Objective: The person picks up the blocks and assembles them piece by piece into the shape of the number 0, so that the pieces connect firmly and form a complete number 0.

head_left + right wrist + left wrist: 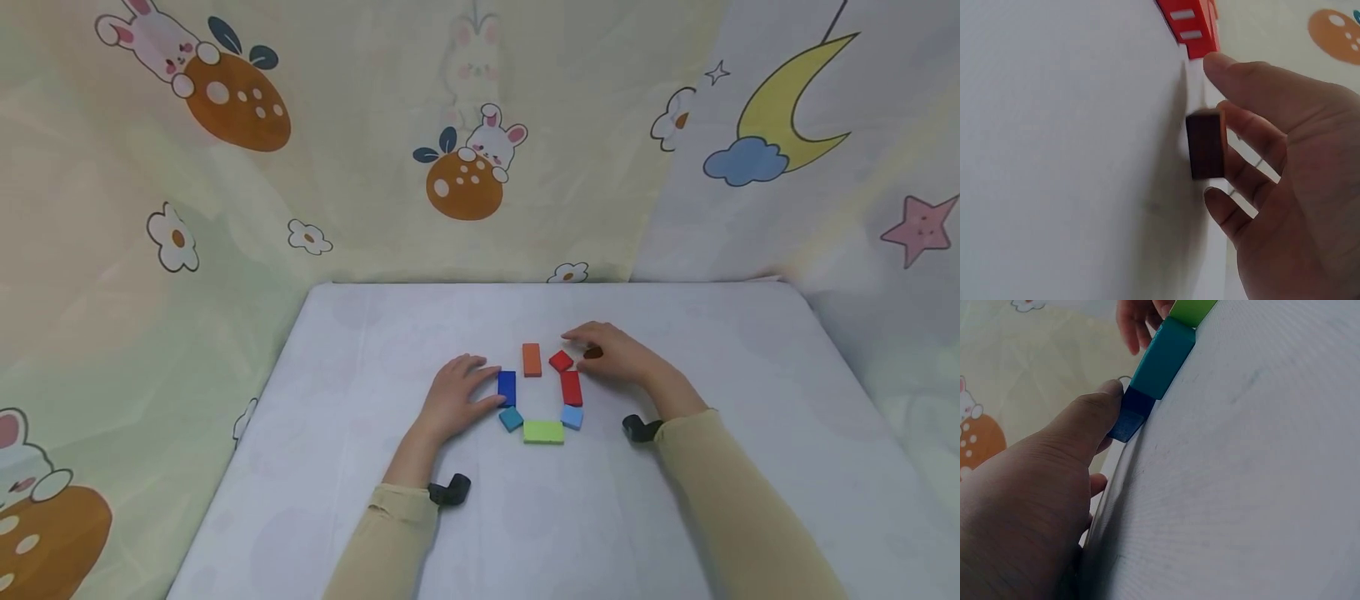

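Observation:
Small coloured blocks form a rough ring on the white table. My left hand (452, 396) pinches the dark blue block (507, 388) at the ring's left side, forefinger at its far end and thumb at its near end. Touching that block in the left wrist view is a teal block (1163, 359). My right hand (618, 358) holds a dark brown block (1207, 145) against its curled fingers. Its thumb tip is close to the red block (572, 388), and its forefinger reaches over beside a small red block (561, 361) standing cornerwise.
An orange block (532, 360) stands at the ring's far side, a lime green block (543, 432) at the near side, and a light blue block (572, 417) at the near right. The white table (525, 533) meets a printed cloth backdrop (375, 150) behind. Each wrist wears a black camera.

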### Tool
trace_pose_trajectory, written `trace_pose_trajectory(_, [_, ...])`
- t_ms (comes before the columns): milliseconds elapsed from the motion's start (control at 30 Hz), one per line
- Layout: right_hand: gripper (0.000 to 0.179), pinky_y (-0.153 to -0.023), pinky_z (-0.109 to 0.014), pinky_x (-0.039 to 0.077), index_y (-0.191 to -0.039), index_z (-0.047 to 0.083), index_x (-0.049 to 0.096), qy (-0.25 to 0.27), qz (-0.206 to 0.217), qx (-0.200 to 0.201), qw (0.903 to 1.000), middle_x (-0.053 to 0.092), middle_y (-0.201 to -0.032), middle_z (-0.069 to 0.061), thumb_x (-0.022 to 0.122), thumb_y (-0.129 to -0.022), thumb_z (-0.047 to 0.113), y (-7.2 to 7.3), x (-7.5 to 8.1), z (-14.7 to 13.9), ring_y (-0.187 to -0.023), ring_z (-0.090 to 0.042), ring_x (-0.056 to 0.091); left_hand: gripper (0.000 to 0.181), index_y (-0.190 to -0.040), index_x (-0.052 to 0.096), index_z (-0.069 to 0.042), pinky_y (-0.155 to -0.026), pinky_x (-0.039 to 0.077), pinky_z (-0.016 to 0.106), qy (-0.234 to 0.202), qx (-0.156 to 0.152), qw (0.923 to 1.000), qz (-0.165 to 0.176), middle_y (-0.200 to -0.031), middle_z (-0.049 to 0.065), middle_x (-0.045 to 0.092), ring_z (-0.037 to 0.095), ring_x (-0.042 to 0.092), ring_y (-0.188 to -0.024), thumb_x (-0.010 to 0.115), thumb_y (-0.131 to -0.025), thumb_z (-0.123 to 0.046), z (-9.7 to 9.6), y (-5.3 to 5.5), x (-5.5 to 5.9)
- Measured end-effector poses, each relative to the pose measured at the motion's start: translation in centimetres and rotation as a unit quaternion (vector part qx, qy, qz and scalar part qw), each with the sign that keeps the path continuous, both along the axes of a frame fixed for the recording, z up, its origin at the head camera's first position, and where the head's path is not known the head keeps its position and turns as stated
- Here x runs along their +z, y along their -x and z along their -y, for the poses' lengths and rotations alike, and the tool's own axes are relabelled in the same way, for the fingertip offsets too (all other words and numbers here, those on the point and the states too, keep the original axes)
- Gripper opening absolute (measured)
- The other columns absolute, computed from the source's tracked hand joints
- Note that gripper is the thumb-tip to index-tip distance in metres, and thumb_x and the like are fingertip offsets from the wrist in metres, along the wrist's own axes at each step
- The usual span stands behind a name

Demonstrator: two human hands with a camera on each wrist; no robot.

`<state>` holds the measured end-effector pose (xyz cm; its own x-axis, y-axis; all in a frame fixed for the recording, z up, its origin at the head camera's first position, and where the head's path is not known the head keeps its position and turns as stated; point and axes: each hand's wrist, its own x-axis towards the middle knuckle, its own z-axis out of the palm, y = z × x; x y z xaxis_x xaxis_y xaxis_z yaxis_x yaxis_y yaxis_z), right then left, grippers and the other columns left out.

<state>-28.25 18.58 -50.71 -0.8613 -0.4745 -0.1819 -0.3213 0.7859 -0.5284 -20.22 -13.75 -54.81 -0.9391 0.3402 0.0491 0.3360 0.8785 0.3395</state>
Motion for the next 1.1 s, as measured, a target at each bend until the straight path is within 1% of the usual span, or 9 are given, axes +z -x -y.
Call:
trace_pose_trajectory(233, [0.058,-0.103,-0.054,0.048,-0.141,0.020,0.052,0.019,-0.007,-0.046,0.9987,0.051,-0.140,-0.010,0.074,-0.088,0.027,-0.9,-0.5,-2.3,-0.128,-0.032,0.045,0.059,-0.143,0.051,-0.036,-0.122,0.025,0.047,-0.003,0.001,1.0000,0.000,-0.150,-0.003,0.045,0.024,0.032,-0.147,0.056,-0.091,-0.064,0.0,-0.1,0.0])
trace_pose_trajectory(400, [0.059,-0.105,-0.058,0.045,-0.141,0.021,0.051,0.035,0.003,-0.092,0.9951,0.049,-0.141,-0.010,0.073,-0.088,0.033,-1.9,-1.1,-3.2,-0.132,-0.034,0.041,0.059,-0.143,0.051,-0.035,-0.122,0.026,0.047,-0.004,-0.002,1.0000,-0.008,-0.150,-0.002,0.046,0.024,0.033,-0.146,0.057,-0.091,-0.063,0.0,0.0,-0.1])
trace_pose_trajectory(500, [0.059,-0.107,-0.061,0.041,-0.141,0.024,0.051,0.045,0.000,-0.121,0.9916,0.047,-0.144,-0.009,0.072,-0.088,0.040,-2.4,-1.7,-3.4,-0.135,-0.034,0.038,0.059,-0.143,0.051,-0.035,-0.122,0.026,0.047,-0.005,-0.003,0.9999,-0.010,-0.150,-0.002,0.046,0.024,0.033,-0.146,0.057,-0.091,-0.063,0.0,-0.1,-0.1])
trace_pose_trajectory(667, [0.060,-0.110,-0.063,0.037,-0.142,0.026,0.051,0.052,-0.023,-0.146,0.9877,0.045,-0.147,-0.006,0.070,-0.089,0.045,-3.0,-2.9,-3.7,-0.138,-0.032,0.036,0.059,-0.143,0.052,-0.034,-0.122,0.026,0.047,-0.008,-0.006,0.9999,-0.008,-0.150,-0.001,0.046,0.024,0.033,-0.146,0.056,-0.092,-0.063,-0.1,-0.1,0.1])
trace_pose_trajectory(767, [0.063,-0.110,-0.063,0.037,-0.143,0.025,0.049,0.062,-0.042,-0.153,0.9853,0.045,-0.148,-0.008,0.071,-0.088,0.045,-3.5,-3.2,-3.8,-0.138,-0.033,0.036,0.058,-0.144,0.051,-0.034,-0.122,0.025,0.047,-0.012,-0.003,0.9999,-0.003,-0.150,-0.002,0.046,0.024,0.032,-0.147,0.053,-0.093,-0.063,-0.2,-0.1,0.2])
trace_pose_trajectory(833, [0.065,-0.111,-0.063,0.036,-0.144,0.026,0.048,0.074,-0.043,-0.162,0.9831,0.044,-0.149,-0.007,0.072,-0.087,0.046,-3.8,-3.2,-3.8,-0.139,-0.033,0.035,0.057,-0.144,0.050,-0.033,-0.122,0.026,0.047,-0.022,0.004,0.9997,0.002,-0.151,-0.002,0.046,0.023,0.033,-0.147,0.052,-0.095,-0.061,-0.3,-0.1,0.2])
trace_pose_trajectory(933, [0.069,-0.112,-0.064,0.033,-0.146,0.027,0.045,0.087,-0.041,-0.163,0.9819,0.043,-0.150,-0.006,0.072,-0.086,0.048,-4.1,-3.3,-3.8,-0.141,-0.033,0.033,0.055,-0.144,0.050,-0.031,-0.121,0.029,0.047,-0.057,0.018,0.9981,0.013,-0.151,-0.001,0.046,0.023,0.035,-0.145,0.053,-0.096,-0.057,-0.5,0.2,0.7])
trace_pose_trajectory(1000, [0.070,-0.114,-0.063,0.032,-0.147,0.028,0.043,0.092,-0.041,-0.163,0.9815,0.044,-0.150,-0.005,0.072,-0.087,0.047,-4.3,-3.3,-3.7,-0.142,-0.032,0.032,0.055,-0.144,0.050,-0.030,-0.119,0.031,0.048,-0.081,0.023,0.9962,0.023,-0.151,-0.001,0.046,0.022,0.035,-0.145,0.054,-0.096,-0.057,-1.1,0.6,1.3])
trace_pose_trajectory(1100, [0.071,-0.114,-0.063,0.031,-0.148,0.027,0.041,0.096,-0.046,-0.160,0.9814,0.045,-0.148,-0.005,0.073,-0.087,0.044,-4.5,-3.4,-3.8,-0.143,-0.032,0.032,0.056,-0.144,0.051,-0.030,-0.117,0.035,0.048,-0.107,0.013,0.9933,0.043,-0.151,-0.001,0.045,0.022,0.035,-0.144,0.056,-0.095,-0.057,-2.9,1.7,2.6])
